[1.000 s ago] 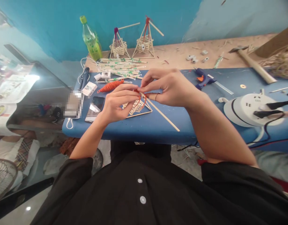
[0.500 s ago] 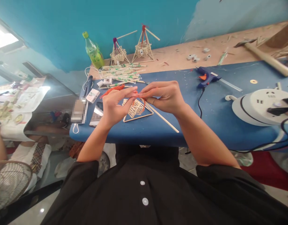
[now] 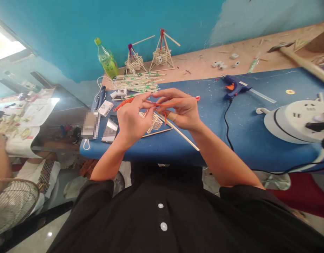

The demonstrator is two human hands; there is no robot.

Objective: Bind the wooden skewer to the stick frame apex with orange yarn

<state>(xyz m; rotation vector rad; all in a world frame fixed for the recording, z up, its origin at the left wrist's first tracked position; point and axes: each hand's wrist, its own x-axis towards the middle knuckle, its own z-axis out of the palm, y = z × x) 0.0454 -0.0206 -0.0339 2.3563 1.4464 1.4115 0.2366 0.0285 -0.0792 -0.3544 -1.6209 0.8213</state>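
Observation:
Both my hands work above a small stick frame (image 3: 157, 123) that lies on the blue tabletop (image 3: 204, 116). My left hand (image 3: 131, 117) pinches an orange yarn (image 3: 174, 103) at the top of the frame. My right hand (image 3: 183, 109) also grips this yarn, and its free end sticks out to the right. A long stick (image 3: 183, 135) runs from the frame toward the table's near edge. An orange yarn skein (image 3: 124, 102) lies just behind my left hand.
Two finished stick towers (image 3: 162, 52), a green bottle (image 3: 106, 59) and a pile of sticks (image 3: 137, 81) stand at the back. A blue glue gun (image 3: 232, 85), a white round power socket (image 3: 296, 121), a phone (image 3: 110, 128) and a hammer (image 3: 301, 59) lie around. Another person sits at left.
My right hand has drawn the orange yarn out to the right, so its end now shows past my fingers. Both hands stay over the frame.

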